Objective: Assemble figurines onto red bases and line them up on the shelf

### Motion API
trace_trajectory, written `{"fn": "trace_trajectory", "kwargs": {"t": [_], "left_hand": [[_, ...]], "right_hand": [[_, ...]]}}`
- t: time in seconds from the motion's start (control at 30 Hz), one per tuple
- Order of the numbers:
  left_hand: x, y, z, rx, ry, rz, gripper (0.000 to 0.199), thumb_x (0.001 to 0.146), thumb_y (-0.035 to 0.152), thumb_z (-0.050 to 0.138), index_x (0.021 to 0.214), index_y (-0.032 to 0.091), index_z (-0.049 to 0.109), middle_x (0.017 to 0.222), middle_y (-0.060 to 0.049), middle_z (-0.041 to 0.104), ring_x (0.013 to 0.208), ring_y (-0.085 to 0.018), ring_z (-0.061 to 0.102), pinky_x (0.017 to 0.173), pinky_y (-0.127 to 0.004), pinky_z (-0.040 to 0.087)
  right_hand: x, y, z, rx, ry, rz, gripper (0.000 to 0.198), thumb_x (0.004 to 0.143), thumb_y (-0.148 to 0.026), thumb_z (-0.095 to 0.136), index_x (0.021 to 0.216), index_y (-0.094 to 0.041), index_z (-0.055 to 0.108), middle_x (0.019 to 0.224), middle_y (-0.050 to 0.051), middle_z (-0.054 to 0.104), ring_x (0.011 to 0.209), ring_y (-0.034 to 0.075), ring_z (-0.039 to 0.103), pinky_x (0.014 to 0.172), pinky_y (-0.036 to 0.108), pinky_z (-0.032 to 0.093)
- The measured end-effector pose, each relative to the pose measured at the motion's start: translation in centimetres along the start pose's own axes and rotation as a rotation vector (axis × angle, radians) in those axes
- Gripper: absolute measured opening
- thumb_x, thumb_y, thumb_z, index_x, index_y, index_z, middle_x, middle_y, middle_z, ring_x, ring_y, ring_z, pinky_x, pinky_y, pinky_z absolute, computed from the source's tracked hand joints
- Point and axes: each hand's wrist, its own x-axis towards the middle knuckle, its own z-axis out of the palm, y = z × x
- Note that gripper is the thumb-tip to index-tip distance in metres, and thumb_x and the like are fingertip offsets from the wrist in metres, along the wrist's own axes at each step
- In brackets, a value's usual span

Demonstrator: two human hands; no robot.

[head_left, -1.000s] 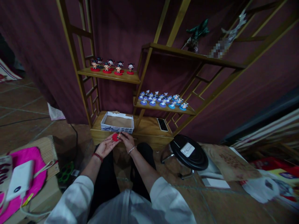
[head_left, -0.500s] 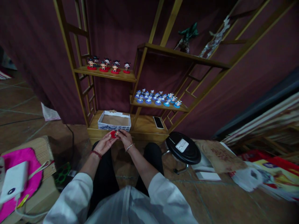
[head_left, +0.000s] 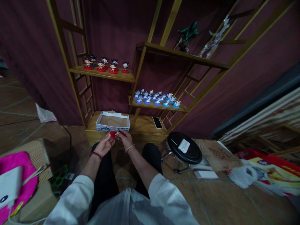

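Note:
In my left hand [head_left: 104, 144], closed at the fingertips, is a small figurine [head_left: 117, 133] with a round red base [head_left: 112, 134], tilted on its side. My right hand [head_left: 126, 139] is closed close against the figurine's head. A thin dark stick, perhaps a fine brush, seems to run through its fingers, though its tip is too small to make out. Just beyond both hands, a white cardboard box [head_left: 112, 128] with a blue pattern and an open top rests on the low shelf.
Similar red-based figurines [head_left: 101, 66] stand on the upper left shelf, and several blue-based ones [head_left: 157, 101] on the middle shelf. A phone [head_left: 157, 122] lies on the low shelf. To the right is a black stool [head_left: 185, 156]; a white power bank [head_left: 10, 184] lies at left.
The red base is turned a little more toward the camera in my left hand. Both hands stay almost in place, while the view has shifted slightly.

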Motion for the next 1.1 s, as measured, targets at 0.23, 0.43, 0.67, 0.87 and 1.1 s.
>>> {"fn": "trace_trajectory", "kwargs": {"t": [0.23,0.43,0.67,0.87,1.1], "left_hand": [[-0.4,0.4,0.9,0.025,-0.002,0.009,0.03,0.075,0.022,0.058,0.104,0.018,0.056,0.094,-0.005,0.063,0.079,-0.012,0.058,0.057,-0.018,0.043],[-1.1,0.6,1.4,0.013,0.008,0.016,0.029,0.076,0.021,0.056,0.105,0.016,0.056,0.092,-0.006,0.062,0.08,-0.013,0.058,0.062,-0.02,0.045],[-1.4,1.0,2.0,-0.038,0.086,0.04,0.019,0.078,0.017,0.053,0.095,0.013,0.059,0.09,-0.007,0.062,0.081,-0.014,0.059,0.07,-0.023,0.048],[-1.1,0.9,2.8,-0.119,0.2,0.015,0.016,0.081,0.015,0.047,0.089,0.011,0.06,0.085,-0.009,0.064,0.078,-0.014,0.06,0.071,-0.024,0.049],[-0.6,2.2,4.9,-0.122,0.313,0.101,0.018,0.082,0.013,0.044,0.087,0.012,0.061,0.078,-0.007,0.065,0.07,-0.011,0.061,0.063,-0.021,0.049]], "right_hand": [[0.4,-0.2,1.3,0.04,0.03,-0.003,0.026,0.055,-0.034,0.067,0.075,-0.018,0.062,0.064,-0.002,0.064,0.053,0.012,0.058,0.048,0.022,0.045],[0.4,-0.7,2.4,0.051,0.019,-0.001,0.027,0.058,-0.037,0.065,0.076,-0.018,0.06,0.064,-0.001,0.064,0.052,0.012,0.058,0.046,0.022,0.045],[0.4,-0.8,2.7,0.062,0.008,-0.007,0.027,0.06,-0.038,0.062,0.078,-0.018,0.057,0.065,-0.001,0.063,0.05,0.012,0.059,0.043,0.021,0.043],[0.5,-1.3,2.2,0.032,-0.061,-0.043,0.027,0.063,-0.037,0.062,0.082,-0.02,0.056,0.066,-0.002,0.063,0.054,0.013,0.061,0.043,0.02,0.045],[1.6,-1.4,2.3,0.016,-0.074,-0.068,0.036,0.058,-0.041,0.066,0.086,-0.02,0.056,0.073,-0.002,0.063,0.058,0.012,0.061,0.054,0.024,0.051]]}}
